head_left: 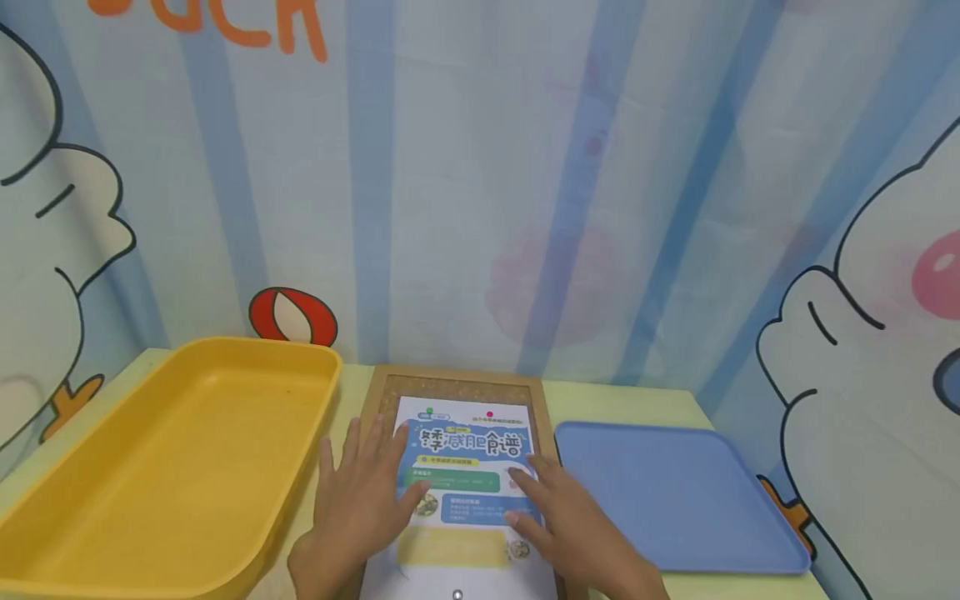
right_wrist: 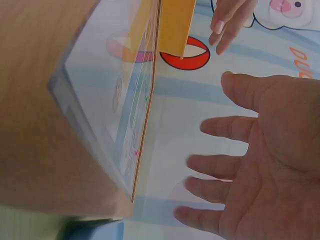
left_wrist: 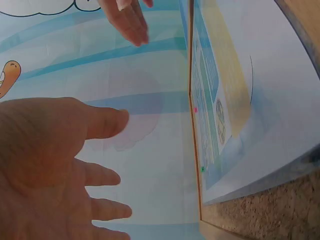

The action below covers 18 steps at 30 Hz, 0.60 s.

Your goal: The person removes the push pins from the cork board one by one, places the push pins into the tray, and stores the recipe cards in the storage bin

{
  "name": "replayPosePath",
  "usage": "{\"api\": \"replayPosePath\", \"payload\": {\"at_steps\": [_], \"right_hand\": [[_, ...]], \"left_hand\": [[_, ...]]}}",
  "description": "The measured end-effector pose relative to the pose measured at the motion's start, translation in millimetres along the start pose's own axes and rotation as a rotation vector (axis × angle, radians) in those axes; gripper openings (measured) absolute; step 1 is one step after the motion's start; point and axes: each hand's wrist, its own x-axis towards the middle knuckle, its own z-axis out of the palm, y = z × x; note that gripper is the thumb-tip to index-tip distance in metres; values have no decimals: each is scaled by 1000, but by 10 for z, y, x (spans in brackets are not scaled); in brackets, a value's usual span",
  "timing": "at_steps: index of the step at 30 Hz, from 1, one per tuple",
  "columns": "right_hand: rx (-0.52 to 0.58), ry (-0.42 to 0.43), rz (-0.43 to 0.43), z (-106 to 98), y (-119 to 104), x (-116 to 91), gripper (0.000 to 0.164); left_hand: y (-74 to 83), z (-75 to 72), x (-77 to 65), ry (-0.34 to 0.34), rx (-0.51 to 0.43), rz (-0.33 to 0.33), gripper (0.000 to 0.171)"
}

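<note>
A cork board (head_left: 459, 385) in a wooden frame lies on the table. On it is a printed paper poster (head_left: 450, 546) with blue, green and yellow blocks. A green pushpin (head_left: 430, 410) and a pink pushpin (head_left: 490, 414) sit along its top edge, and a silvery pin (head_left: 457, 594) shows at the bottom. My left hand (head_left: 360, 492) is over the poster's left side, fingers spread and holding nothing. Over the right side is my right hand (head_left: 573, 521), fingers also apart. Both wrist views show the palms bare, with the left hand (left_wrist: 55, 170) and right hand (right_wrist: 270, 150) above the board.
To the left stands a deep yellow tray (head_left: 187, 467). A flat blue tray (head_left: 675, 496) lies right of the board. Behind the pale yellow table (head_left: 622, 400) hangs a striped cartoon curtain (head_left: 465, 167).
</note>
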Motion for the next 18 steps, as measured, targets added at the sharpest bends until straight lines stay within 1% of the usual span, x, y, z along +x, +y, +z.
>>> {"api": "replayPosePath", "payload": {"at_steps": [2, 4, 6, 8, 10, 12, 14, 15, 18], "right_hand": [[13, -45, -2, 12, -39, -2, 57], [30, -79, 7, 27, -81, -4, 54], [38, -94, 0, 52, -117, -2, 52], [27, -98, -14, 77, -154, 8, 49], [-5, -88, -56, 103, -186, 23, 44], [-4, -103, -102, 125, -220, 42, 31], [28, -163, -127, 141, -272, 50, 17], [45, -199, -131, 151, -304, 50, 13], [72, -311, -117, 201, -407, 49, 11]], "left_hand": [[-7, 11, 15, -37, -29, -13, 79], [-20, 22, 34, -85, -83, -40, 81], [-38, 33, 59, -130, -143, -72, 83], [-59, 55, 89, -157, -211, -92, 84], [-76, 89, 120, -162, -269, -95, 81], [-90, 123, 144, -156, -294, -88, 78], [-95, 158, 169, -147, -304, -86, 74], [-96, 172, 178, -138, -300, -84, 73], [-109, 207, 199, -109, -287, -86, 73]]}}
